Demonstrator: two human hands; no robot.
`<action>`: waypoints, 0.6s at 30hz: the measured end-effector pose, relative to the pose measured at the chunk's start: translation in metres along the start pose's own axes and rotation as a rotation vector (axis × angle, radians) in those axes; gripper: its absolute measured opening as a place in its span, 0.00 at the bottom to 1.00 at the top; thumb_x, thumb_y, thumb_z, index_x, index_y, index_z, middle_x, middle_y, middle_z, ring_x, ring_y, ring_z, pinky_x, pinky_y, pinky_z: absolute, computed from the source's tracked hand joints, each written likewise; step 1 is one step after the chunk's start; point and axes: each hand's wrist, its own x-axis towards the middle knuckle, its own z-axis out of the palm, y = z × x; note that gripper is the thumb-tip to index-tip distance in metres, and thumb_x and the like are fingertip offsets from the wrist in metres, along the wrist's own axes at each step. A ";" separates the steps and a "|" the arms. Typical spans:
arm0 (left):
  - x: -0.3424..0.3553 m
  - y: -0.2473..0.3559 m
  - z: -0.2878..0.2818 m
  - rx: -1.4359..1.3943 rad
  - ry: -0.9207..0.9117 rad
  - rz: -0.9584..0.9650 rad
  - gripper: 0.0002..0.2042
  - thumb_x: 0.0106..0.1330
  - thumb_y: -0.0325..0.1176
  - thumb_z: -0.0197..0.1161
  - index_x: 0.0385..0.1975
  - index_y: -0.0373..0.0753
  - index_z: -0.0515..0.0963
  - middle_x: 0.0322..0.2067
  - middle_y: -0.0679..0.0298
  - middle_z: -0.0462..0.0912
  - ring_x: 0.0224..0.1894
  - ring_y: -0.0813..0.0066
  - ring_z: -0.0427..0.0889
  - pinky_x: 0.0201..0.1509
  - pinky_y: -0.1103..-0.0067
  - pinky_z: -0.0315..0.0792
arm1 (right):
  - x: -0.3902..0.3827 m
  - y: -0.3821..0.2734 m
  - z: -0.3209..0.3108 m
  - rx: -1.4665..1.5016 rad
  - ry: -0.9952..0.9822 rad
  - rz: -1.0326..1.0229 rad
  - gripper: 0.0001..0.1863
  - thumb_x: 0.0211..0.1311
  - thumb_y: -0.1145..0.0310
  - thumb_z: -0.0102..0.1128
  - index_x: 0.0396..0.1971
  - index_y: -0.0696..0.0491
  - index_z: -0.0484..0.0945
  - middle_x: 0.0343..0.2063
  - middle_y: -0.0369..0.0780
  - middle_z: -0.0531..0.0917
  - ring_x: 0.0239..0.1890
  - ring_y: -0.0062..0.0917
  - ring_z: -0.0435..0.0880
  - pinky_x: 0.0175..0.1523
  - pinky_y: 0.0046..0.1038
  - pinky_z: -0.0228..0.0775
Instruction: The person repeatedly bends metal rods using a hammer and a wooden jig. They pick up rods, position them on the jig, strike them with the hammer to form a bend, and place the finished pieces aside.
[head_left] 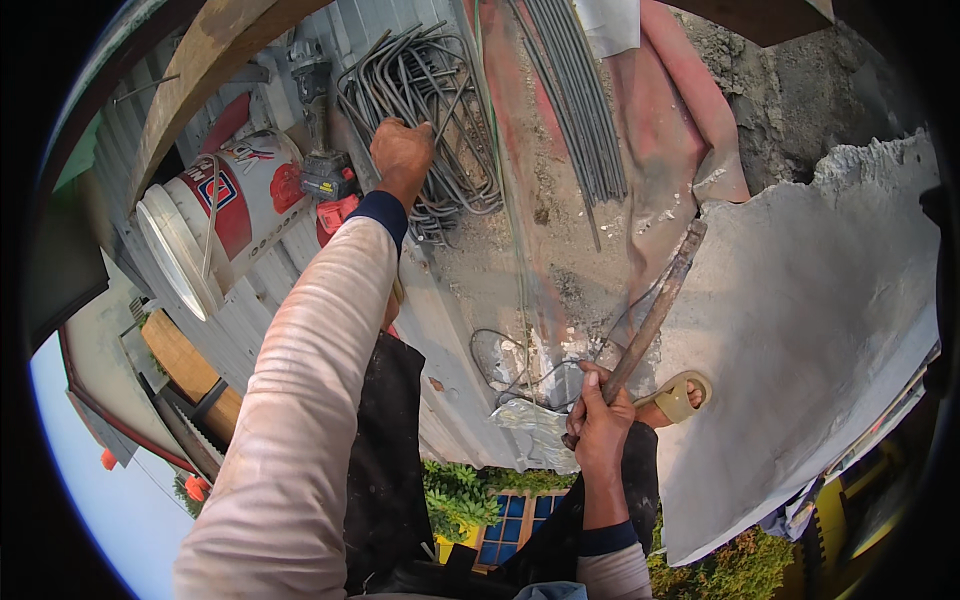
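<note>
My left hand point(402, 155) is closed on a bent steel rod in a tangled pile of grey rod hoops point(465, 175). A cordless power tool point(318, 110) with a battery lies just left of that hand, on corrugated metal. My right hand point(600, 420) grips a long, brownish, worn bar point(653, 321), slanting up to the right. A thin cable or wire point(489, 333) loops on the dusty surface beside it, near a crumpled pale sheet point(530, 425).
A white and red bucket point(225, 210) lies on its side at left, under a timber beam point(170, 110). Straight rods point(575, 110) lie on red sheeting point(665, 110). A rough-edged concrete slab point(800, 330) fills the right. My sandalled foot point(680, 400) is beside it. Plants point(455, 500) show below.
</note>
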 end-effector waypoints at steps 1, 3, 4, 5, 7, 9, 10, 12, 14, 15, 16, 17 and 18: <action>-0.008 0.009 0.000 0.057 0.203 0.165 0.15 0.67 0.38 0.76 0.38 0.29 0.88 0.36 0.51 0.90 0.34 0.58 0.91 0.45 0.65 0.83 | 0.000 -0.001 -0.001 0.011 -0.005 -0.006 0.16 0.83 0.62 0.62 0.55 0.60 0.82 0.15 0.30 0.69 0.12 0.14 0.64 0.19 0.23 0.57; -0.028 0.030 0.003 -0.097 0.311 0.326 0.14 0.67 0.38 0.75 0.38 0.30 0.87 0.39 0.51 0.87 0.39 0.57 0.88 0.48 0.62 0.81 | -0.001 -0.003 -0.005 0.015 0.020 0.004 0.16 0.83 0.62 0.62 0.55 0.60 0.82 0.15 0.30 0.69 0.12 0.14 0.64 0.19 0.23 0.57; -0.040 0.044 0.012 -0.195 0.101 0.323 0.15 0.68 0.39 0.74 0.38 0.29 0.87 0.38 0.51 0.89 0.38 0.57 0.89 0.47 0.63 0.81 | -0.002 -0.004 -0.006 0.014 0.032 0.011 0.16 0.83 0.62 0.62 0.55 0.60 0.82 0.15 0.30 0.70 0.11 0.14 0.64 0.19 0.23 0.57; -0.051 0.058 0.023 -0.303 -0.076 0.338 0.16 0.69 0.39 0.72 0.38 0.28 0.87 0.37 0.52 0.90 0.38 0.57 0.90 0.46 0.63 0.81 | -0.002 -0.004 -0.008 0.032 0.030 0.014 0.16 0.83 0.62 0.62 0.55 0.60 0.82 0.14 0.30 0.69 0.11 0.14 0.64 0.19 0.23 0.57; -0.071 0.087 0.060 -0.278 -0.429 0.160 0.16 0.69 0.39 0.74 0.41 0.29 0.88 0.39 0.47 0.92 0.45 0.47 0.92 0.54 0.61 0.82 | -0.003 -0.002 -0.013 0.076 0.020 0.013 0.16 0.84 0.61 0.61 0.55 0.60 0.82 0.14 0.30 0.69 0.11 0.14 0.64 0.19 0.24 0.57; -0.081 0.107 0.104 -0.088 -0.644 0.066 0.16 0.70 0.41 0.74 0.42 0.30 0.89 0.40 0.47 0.92 0.45 0.49 0.93 0.53 0.63 0.83 | -0.004 0.000 -0.018 0.077 0.022 0.022 0.16 0.84 0.61 0.61 0.54 0.60 0.82 0.13 0.31 0.69 0.11 0.15 0.64 0.19 0.24 0.57; -0.080 0.115 0.127 0.016 -0.662 0.066 0.17 0.70 0.42 0.74 0.43 0.31 0.89 0.40 0.47 0.93 0.45 0.50 0.93 0.53 0.63 0.84 | -0.006 0.001 -0.021 0.082 0.015 0.027 0.16 0.84 0.61 0.61 0.54 0.60 0.82 0.13 0.31 0.68 0.11 0.15 0.64 0.19 0.24 0.57; -0.084 0.120 0.165 0.106 -0.615 0.035 0.17 0.71 0.44 0.74 0.44 0.33 0.90 0.41 0.47 0.93 0.46 0.52 0.94 0.52 0.65 0.85 | -0.007 0.001 -0.027 0.117 0.021 0.016 0.14 0.83 0.63 0.62 0.54 0.57 0.84 0.14 0.30 0.71 0.12 0.13 0.65 0.18 0.23 0.55; -0.097 0.117 0.190 0.045 -0.550 -0.079 0.16 0.71 0.43 0.74 0.43 0.33 0.90 0.42 0.46 0.93 0.46 0.53 0.94 0.51 0.66 0.85 | -0.010 0.001 -0.031 0.113 0.021 0.005 0.14 0.83 0.63 0.62 0.54 0.58 0.84 0.14 0.30 0.71 0.12 0.13 0.65 0.18 0.24 0.55; -0.102 0.117 0.198 -0.123 -0.479 -0.208 0.15 0.72 0.42 0.74 0.43 0.34 0.90 0.42 0.46 0.93 0.45 0.53 0.94 0.50 0.67 0.85 | -0.011 -0.001 -0.032 0.104 0.030 0.013 0.15 0.84 0.62 0.61 0.54 0.59 0.83 0.14 0.31 0.70 0.11 0.14 0.64 0.18 0.24 0.56; -0.104 0.117 0.203 -0.282 -0.392 -0.373 0.14 0.72 0.41 0.74 0.43 0.34 0.90 0.43 0.47 0.93 0.45 0.53 0.95 0.50 0.67 0.85 | -0.013 -0.002 -0.033 0.095 0.037 0.019 0.16 0.84 0.62 0.60 0.54 0.61 0.82 0.13 0.31 0.69 0.11 0.14 0.63 0.18 0.24 0.56; -0.103 0.121 0.207 -0.283 -0.397 -0.368 0.13 0.72 0.40 0.74 0.42 0.35 0.89 0.42 0.48 0.93 0.44 0.53 0.94 0.49 0.66 0.85 | -0.014 -0.003 -0.034 0.101 0.024 -0.004 0.17 0.85 0.61 0.59 0.53 0.62 0.81 0.13 0.31 0.68 0.11 0.15 0.62 0.19 0.25 0.57; -0.103 0.123 0.207 -0.275 -0.396 -0.403 0.11 0.72 0.39 0.73 0.40 0.35 0.88 0.41 0.49 0.92 0.42 0.54 0.94 0.47 0.65 0.85 | -0.014 -0.005 -0.035 0.107 0.040 0.013 0.16 0.85 0.62 0.60 0.53 0.61 0.82 0.13 0.31 0.69 0.11 0.14 0.63 0.18 0.24 0.56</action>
